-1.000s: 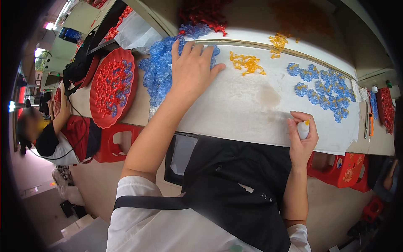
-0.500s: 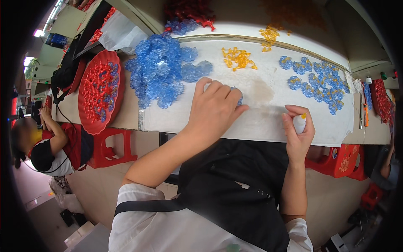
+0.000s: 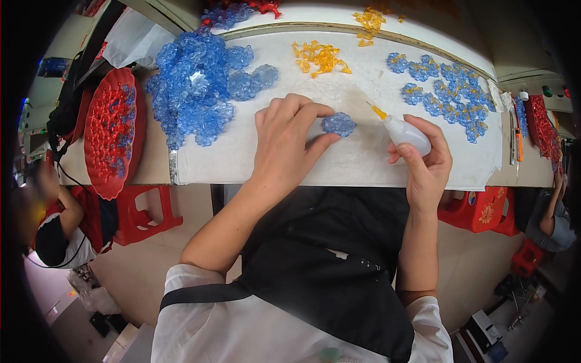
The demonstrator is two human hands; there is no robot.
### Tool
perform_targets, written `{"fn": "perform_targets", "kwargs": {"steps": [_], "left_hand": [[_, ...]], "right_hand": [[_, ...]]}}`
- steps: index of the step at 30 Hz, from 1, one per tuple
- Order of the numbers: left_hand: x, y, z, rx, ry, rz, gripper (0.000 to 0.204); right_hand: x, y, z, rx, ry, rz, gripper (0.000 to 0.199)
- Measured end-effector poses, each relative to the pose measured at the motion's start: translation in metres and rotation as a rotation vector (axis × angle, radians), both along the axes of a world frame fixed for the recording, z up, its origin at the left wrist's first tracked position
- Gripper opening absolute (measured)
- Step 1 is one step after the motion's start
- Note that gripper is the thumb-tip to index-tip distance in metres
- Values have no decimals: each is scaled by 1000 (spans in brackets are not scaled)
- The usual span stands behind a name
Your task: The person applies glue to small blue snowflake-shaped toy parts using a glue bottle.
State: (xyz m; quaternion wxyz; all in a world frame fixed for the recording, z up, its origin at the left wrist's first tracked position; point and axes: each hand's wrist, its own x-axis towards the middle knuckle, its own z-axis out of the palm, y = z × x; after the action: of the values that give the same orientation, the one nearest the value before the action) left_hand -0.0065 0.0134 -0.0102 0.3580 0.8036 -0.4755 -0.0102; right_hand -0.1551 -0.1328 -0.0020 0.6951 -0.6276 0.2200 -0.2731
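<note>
A translucent blue plastic flower (image 3: 339, 124) lies on the white sheet, its left side between the thumb and index finger of my left hand (image 3: 284, 142). The hand's other fingers are curled above. In my right hand (image 3: 428, 158) is a white squeeze bottle (image 3: 409, 137) with a yellow nozzle (image 3: 378, 112) and a thin needle tip. The bottle leans left, and its tip stands apart from the flower, to the upper right. Behind the flower is a small pile of yellow plastic pieces (image 3: 321, 57).
A large heap of blue flowers (image 3: 196, 91) stands at the left, beside a red scalloped tray (image 3: 136, 151) of red and blue pieces. Blue flowers with yellow centres (image 3: 451, 97) lie at the right, near an orange pen-like tool (image 3: 518, 144). Red stools (image 3: 475, 209) and other people flank the table.
The squeeze bottle has swung up, its nozzle now showing and pointing up-left. My left hand has shifted left and uncovered the blue flower. The whole view has shifted slightly.
</note>
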Motion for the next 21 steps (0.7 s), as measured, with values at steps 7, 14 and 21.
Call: {"fn": "perform_targets", "kwargs": {"steps": [7,14,21], "left_hand": [[-2,-3,-3,-15,13,32,34],[-1,-2,-3,-25,20,38,33],[-1,-2,-4,-28,12,38,33]], "right_hand": [[10,3,-7,-21,-146,-94,30],[11,7,-9,-243,-93,-26,32],[13,8,-9,-363,-36,-37,31]]}}
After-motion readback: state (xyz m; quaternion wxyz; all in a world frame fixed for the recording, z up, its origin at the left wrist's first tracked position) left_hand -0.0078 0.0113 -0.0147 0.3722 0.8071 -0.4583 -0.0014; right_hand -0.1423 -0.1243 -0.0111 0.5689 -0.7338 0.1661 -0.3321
